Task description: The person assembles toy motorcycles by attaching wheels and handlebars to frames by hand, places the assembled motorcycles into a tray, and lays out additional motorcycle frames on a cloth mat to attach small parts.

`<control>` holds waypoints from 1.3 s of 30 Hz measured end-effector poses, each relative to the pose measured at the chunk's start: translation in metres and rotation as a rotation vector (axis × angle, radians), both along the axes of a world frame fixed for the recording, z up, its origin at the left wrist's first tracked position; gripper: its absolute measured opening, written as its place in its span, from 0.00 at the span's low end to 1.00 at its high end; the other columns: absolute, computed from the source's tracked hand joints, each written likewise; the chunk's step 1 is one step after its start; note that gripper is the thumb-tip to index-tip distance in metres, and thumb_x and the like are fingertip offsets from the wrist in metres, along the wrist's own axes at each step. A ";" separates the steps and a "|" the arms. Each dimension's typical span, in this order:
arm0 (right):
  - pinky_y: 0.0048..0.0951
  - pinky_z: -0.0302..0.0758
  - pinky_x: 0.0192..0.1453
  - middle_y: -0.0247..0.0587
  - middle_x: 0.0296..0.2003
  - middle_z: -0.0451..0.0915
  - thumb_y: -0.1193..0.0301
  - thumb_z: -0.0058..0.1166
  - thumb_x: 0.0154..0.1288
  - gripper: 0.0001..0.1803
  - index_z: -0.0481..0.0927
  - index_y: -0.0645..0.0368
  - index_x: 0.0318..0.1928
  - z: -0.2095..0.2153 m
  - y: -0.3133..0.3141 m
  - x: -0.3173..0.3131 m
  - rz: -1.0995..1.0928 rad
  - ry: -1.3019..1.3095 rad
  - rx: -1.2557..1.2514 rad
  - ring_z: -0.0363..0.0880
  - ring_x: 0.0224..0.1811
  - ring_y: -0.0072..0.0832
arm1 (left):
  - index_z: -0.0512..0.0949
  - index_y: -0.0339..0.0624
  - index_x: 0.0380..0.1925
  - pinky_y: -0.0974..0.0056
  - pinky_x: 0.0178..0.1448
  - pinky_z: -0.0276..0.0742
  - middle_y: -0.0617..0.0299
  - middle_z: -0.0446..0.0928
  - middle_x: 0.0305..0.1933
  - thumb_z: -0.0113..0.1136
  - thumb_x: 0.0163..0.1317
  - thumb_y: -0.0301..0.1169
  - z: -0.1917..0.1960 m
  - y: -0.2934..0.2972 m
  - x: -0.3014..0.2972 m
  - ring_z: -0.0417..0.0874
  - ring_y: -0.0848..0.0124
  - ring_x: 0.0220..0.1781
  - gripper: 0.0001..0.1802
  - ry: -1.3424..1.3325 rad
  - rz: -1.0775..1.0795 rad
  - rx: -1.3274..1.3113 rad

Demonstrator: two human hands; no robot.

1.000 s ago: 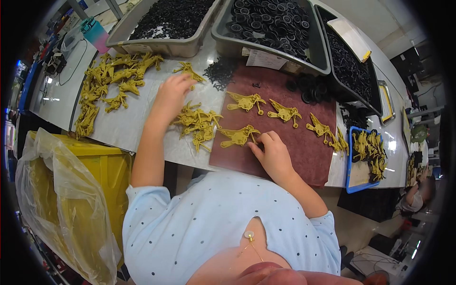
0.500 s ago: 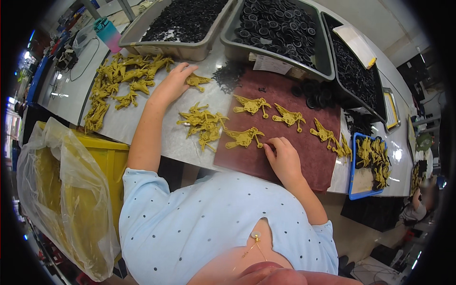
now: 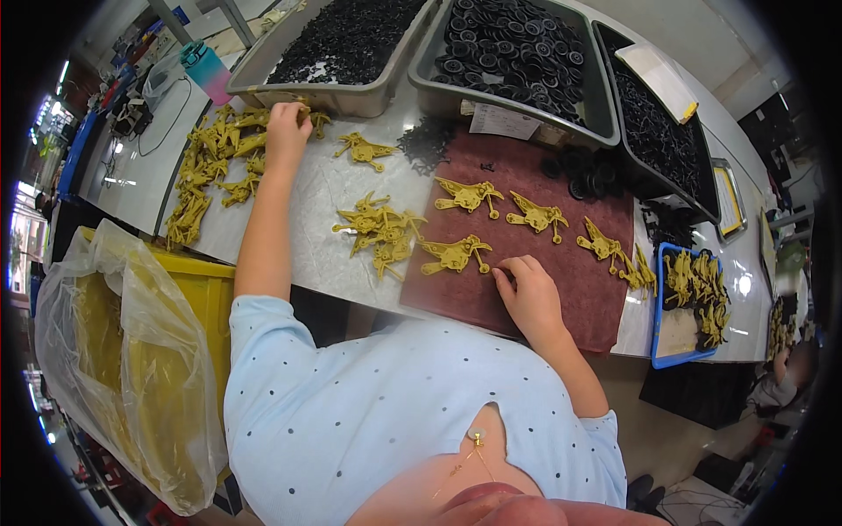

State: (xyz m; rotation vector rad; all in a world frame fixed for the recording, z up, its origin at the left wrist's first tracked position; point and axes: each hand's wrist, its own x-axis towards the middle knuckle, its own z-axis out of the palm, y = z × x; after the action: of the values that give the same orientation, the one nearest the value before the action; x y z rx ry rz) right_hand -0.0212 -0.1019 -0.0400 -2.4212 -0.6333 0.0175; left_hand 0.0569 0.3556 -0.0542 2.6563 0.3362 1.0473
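Observation:
My left hand (image 3: 286, 136) reaches to the back edge of a pile of yellow plastic parts (image 3: 215, 145) on the table. Its fingers are bent down and closed on one of the parts, mostly hidden beneath them. My right hand (image 3: 531, 296) rests on a maroon cloth (image 3: 544, 302), loosely curved and empty, its thumb and fingers apart. Just left of its thumb lies a yellow part (image 3: 456, 255). Several like it are spread over the cloth. One single part (image 3: 365, 152) lies between the pile and the cloth, and a small cluster (image 3: 377, 230) sits nearer me.
Grey bins of small black pieces (image 3: 346, 39) and black wheels (image 3: 513, 57) stand at the back. Loose black wheels (image 3: 589, 173) lie at the cloth's far edge. A blue tray (image 3: 658, 324) is at right, a bag-lined yellow bin (image 3: 197, 289) at left, a bottle (image 3: 206, 74) behind the pile.
My left hand has left the single yellow part on the table and moved left and back onto the pile. My right hand has hardly moved.

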 end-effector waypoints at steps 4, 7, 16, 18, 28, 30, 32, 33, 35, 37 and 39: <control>0.34 0.76 0.36 0.44 0.35 0.78 0.74 0.58 0.61 0.07 0.80 0.61 0.40 0.004 0.002 0.006 0.023 -0.052 0.106 0.78 0.33 0.40 | 0.78 0.34 0.38 0.71 0.35 0.73 0.65 0.76 0.28 0.63 0.63 0.34 0.037 -0.040 -0.022 0.76 0.76 0.29 0.13 -0.130 -0.103 -0.554; 0.29 0.76 0.35 0.44 0.37 0.78 0.79 0.57 0.61 0.12 0.79 0.61 0.46 0.016 0.008 0.013 0.062 -0.133 0.262 0.78 0.33 0.36 | 0.77 0.39 0.36 0.72 0.31 0.70 0.67 0.77 0.28 0.62 0.65 0.34 0.061 -0.109 -0.041 0.74 0.79 0.27 0.10 -0.149 -0.520 -1.322; 0.27 0.78 0.44 0.46 0.43 0.80 0.84 0.57 0.57 0.24 0.75 0.61 0.56 0.035 0.012 0.006 0.244 -0.086 0.385 0.81 0.43 0.35 | 0.74 0.42 0.33 0.75 0.25 0.62 0.70 0.71 0.24 0.61 0.66 0.40 0.048 -0.249 -0.076 0.68 0.82 0.22 0.13 0.367 -0.658 -1.938; 0.28 0.78 0.46 0.45 0.43 0.81 0.85 0.58 0.55 0.25 0.75 0.61 0.56 0.033 0.004 0.002 0.196 0.029 0.320 0.82 0.43 0.34 | 0.73 0.43 0.31 0.75 0.22 0.61 0.69 0.70 0.24 0.60 0.66 0.42 0.044 -0.260 -0.073 0.67 0.81 0.21 0.15 0.440 -0.610 -1.943; 0.22 0.81 0.34 0.43 0.38 0.82 0.84 0.61 0.59 0.14 0.74 0.67 0.46 -0.010 -0.039 0.002 -0.071 -0.523 0.498 0.83 0.33 0.22 | 0.72 0.35 0.40 0.56 0.45 0.73 0.46 0.76 0.44 0.60 0.64 0.44 0.040 -0.307 -0.072 0.78 0.57 0.44 0.21 0.419 -0.513 -0.589; 0.21 0.80 0.32 0.42 0.35 0.82 0.83 0.61 0.59 0.13 0.74 0.67 0.44 -0.009 -0.047 0.001 -0.159 -0.509 0.465 0.82 0.31 0.19 | 0.69 0.35 0.48 0.57 0.50 0.73 0.43 0.71 0.52 0.64 0.61 0.40 0.039 -0.321 -0.072 0.76 0.54 0.50 0.24 0.144 -0.663 -0.505; 0.21 0.78 0.29 0.39 0.29 0.82 0.81 0.63 0.59 0.11 0.75 0.66 0.41 -0.012 -0.055 0.000 -0.242 -0.451 0.449 0.80 0.30 0.16 | 0.54 0.35 0.65 0.53 0.64 0.65 0.40 0.59 0.66 0.71 0.50 0.28 0.040 -0.329 -0.075 0.65 0.46 0.64 0.45 -0.128 -0.862 -0.314; 0.21 0.78 0.29 0.39 0.29 0.82 0.81 0.63 0.59 0.11 0.75 0.66 0.41 -0.010 -0.057 0.002 -0.250 -0.451 0.448 0.80 0.30 0.16 | 0.54 0.35 0.65 0.53 0.64 0.65 0.40 0.59 0.66 0.71 0.50 0.28 0.045 -0.333 -0.076 0.65 0.46 0.64 0.45 -0.126 -0.869 -0.314; 0.20 0.77 0.27 0.38 0.28 0.82 0.80 0.65 0.57 0.11 0.77 0.65 0.39 -0.003 -0.057 0.007 -0.268 -0.535 0.483 0.79 0.28 0.17 | 0.52 0.35 0.66 0.48 0.65 0.62 0.38 0.60 0.65 0.72 0.47 0.29 0.053 -0.343 -0.077 0.64 0.45 0.66 0.49 -0.207 -0.705 -0.246; 0.25 0.78 0.30 0.38 0.30 0.82 0.77 0.65 0.55 0.12 0.79 0.60 0.40 -0.004 -0.056 0.006 -0.277 -0.504 0.510 0.81 0.28 0.25 | 0.60 0.37 0.64 0.45 0.65 0.59 0.44 0.61 0.66 0.74 0.44 0.31 0.052 -0.345 -0.075 0.62 0.45 0.67 0.46 -0.325 -0.684 -0.212; 0.30 0.78 0.32 0.39 0.31 0.82 0.74 0.65 0.54 0.13 0.80 0.55 0.41 -0.004 -0.059 0.007 -0.296 -0.474 0.533 0.82 0.29 0.33 | 0.72 0.38 0.55 0.50 0.67 0.61 0.46 0.64 0.65 0.71 0.48 0.27 0.077 -0.349 -0.078 0.61 0.42 0.67 0.31 -0.055 -0.950 0.061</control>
State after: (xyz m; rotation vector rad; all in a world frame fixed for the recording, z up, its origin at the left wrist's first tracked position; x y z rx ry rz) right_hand -0.0142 -0.1607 -0.0440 -1.9695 -0.4018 -0.7670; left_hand -0.0207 0.0069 0.0228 2.3330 -0.8942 0.7791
